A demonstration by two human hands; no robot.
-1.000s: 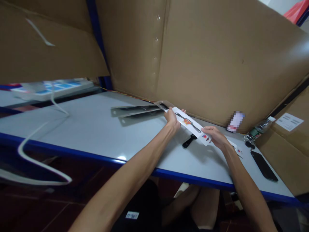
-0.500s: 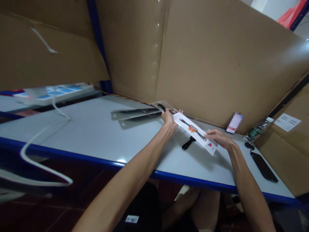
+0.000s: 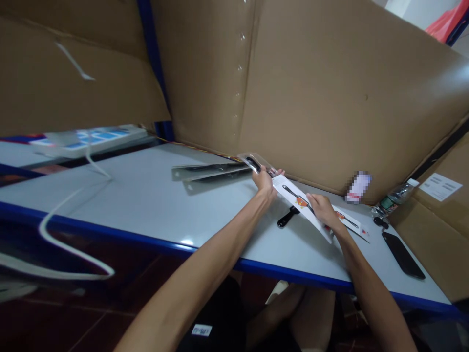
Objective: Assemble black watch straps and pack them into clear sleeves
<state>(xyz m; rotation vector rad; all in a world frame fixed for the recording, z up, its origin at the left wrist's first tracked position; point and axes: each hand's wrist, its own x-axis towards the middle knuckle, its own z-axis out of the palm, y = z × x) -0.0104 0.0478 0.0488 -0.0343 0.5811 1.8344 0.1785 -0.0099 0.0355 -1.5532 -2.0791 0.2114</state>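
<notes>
My left hand [image 3: 264, 182] is closed around a clear plastic pack [image 3: 252, 160] with a black handle inside, its far end pointing up and left. From this hand a long white printed card [image 3: 293, 194] slants down to the right, showing a picture of a black-handled tool. My right hand [image 3: 322, 209] is closed with its fingers on the card's right part. A second printed card [image 3: 351, 224] sticks out beyond the right hand; whether that hand holds it, I cannot tell. Below the cards a black handle [image 3: 286, 218] lies on the table, its other end hidden.
Flat packs [image 3: 208, 175] lie stacked left of my left hand on the grey table [image 3: 139, 200]. To the right are a black phone [image 3: 402, 255], a plastic bottle [image 3: 395, 198] and a propped, blurred-out item [image 3: 358, 187]. Cardboard [image 3: 311, 98] walls the back. A white cable [image 3: 73, 259] hangs at left.
My right hand has shifted left and up along the card, its fingers now more curled. A second printed card now shows to the right of that hand.
</notes>
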